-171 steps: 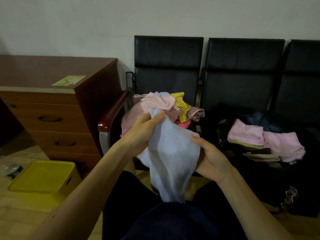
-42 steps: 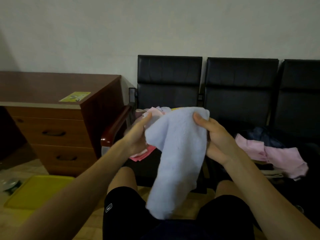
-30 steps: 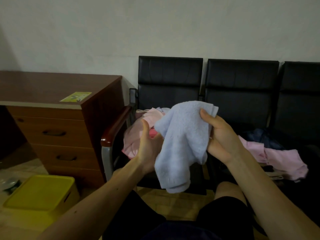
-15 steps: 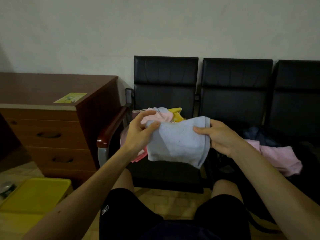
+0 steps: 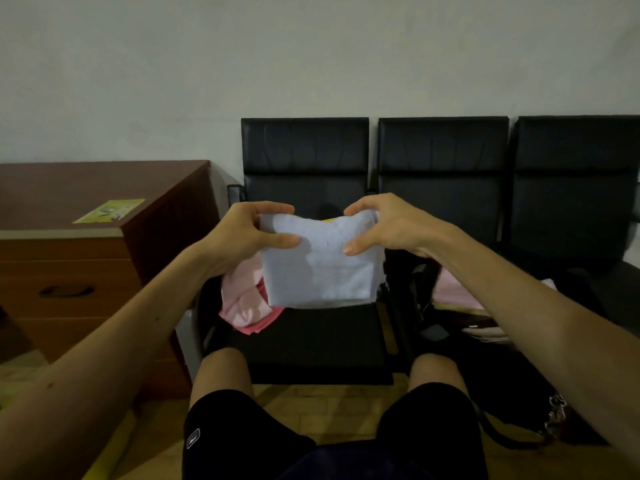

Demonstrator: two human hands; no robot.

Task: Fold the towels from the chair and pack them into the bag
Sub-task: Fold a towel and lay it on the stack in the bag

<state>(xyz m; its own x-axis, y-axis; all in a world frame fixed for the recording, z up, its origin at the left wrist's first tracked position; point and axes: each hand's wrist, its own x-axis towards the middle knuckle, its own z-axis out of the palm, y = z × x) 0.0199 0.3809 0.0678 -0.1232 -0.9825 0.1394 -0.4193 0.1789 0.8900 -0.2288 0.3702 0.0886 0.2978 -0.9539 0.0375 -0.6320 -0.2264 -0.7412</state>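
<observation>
Here, a seated person holds a folded pale blue towel [image 5: 320, 265] up in front of a row of black chairs [image 5: 440, 174] set against a plain wall. The left hand [image 5: 242, 237] pinches the towel's upper left corner, thumb in front and fingers curled over the top edge; the right hand [image 5: 384, 225] pinches the upper right corner the same way, thumb pressed on the near face. The towel hangs between them as a rough square, its lower edge clear of the seat below. Behind and below it, on the seat of the leftmost chair [image 5: 311, 337], lies a loose heap of pink towels [image 5: 247, 303], with a sliver of yellow cloth [image 5: 329, 220] showing just above the blue towel's top edge. On the next seat to the right sits a dark bag [image 5: 426, 306], and pink towels [image 5: 453, 289] show beyond the right forearm; whether they lie inside the bag or on top of it cannot be told. A wooden drawer cabinet [image 5: 69, 258] stands to the left of the chairs, a yellow-green leaflet [image 5: 109, 211] on its top. The person's knees, in black shorts [image 5: 221, 434], fill the lower edge of the view.
</observation>
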